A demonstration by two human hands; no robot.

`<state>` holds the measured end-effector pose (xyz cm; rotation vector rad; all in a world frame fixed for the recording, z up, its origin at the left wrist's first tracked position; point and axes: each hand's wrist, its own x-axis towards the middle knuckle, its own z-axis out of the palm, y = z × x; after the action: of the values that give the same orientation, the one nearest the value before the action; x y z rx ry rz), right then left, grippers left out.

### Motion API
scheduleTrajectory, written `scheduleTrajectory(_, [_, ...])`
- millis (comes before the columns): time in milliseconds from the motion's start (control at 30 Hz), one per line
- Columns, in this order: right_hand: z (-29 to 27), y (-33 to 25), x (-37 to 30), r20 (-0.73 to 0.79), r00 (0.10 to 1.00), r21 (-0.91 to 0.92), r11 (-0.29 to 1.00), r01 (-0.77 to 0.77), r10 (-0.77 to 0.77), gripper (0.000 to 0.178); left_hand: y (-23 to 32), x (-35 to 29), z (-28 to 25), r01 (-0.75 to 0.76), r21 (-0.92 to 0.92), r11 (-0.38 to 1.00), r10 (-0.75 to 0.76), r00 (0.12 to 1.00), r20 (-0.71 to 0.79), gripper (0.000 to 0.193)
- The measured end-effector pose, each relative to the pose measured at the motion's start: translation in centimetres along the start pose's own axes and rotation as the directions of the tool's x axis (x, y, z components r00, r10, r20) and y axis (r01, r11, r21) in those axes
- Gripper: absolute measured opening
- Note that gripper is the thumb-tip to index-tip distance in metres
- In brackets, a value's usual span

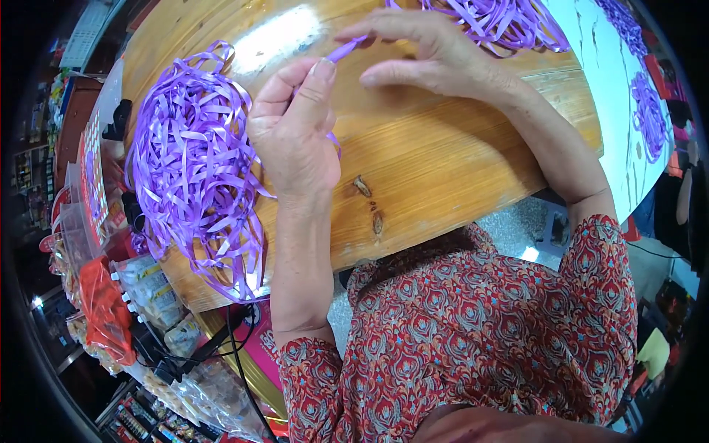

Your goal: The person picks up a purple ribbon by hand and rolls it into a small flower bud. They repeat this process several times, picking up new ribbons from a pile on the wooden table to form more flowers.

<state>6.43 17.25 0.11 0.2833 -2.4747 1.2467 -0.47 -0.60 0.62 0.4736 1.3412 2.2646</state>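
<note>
My left hand is closed in a pinch on a narrow purple ribbon, above the wooden table. The ribbon's folded or twisted end points up and right out of the thumb and finger. Below the palm, a strip of it shows beside the wrist. Facing it from the right is my right hand, thumb and fingers apart, its fingertips close to the ribbon end; whether they touch it I cannot tell. A large loose heap of purple ribbons lies on the table left of my left forearm.
Another bundle of purple ribbons lies at the table's far right. Beyond it, a white surface carries a smaller ribbon bundle. Left of the table are a red plastic bag, clear packages and a black cable.
</note>
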Motion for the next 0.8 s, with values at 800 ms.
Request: scheduleTrajectory(800, [-3.7, -1.5, -0.1, 0.232, 0.952, 0.571, 0.764, -0.300, 0.201, 0.019, 9.8, 1.0, -5.3, -0.161, -0.554, 0.817, 0.304, 0.936, 0.176, 0.018])
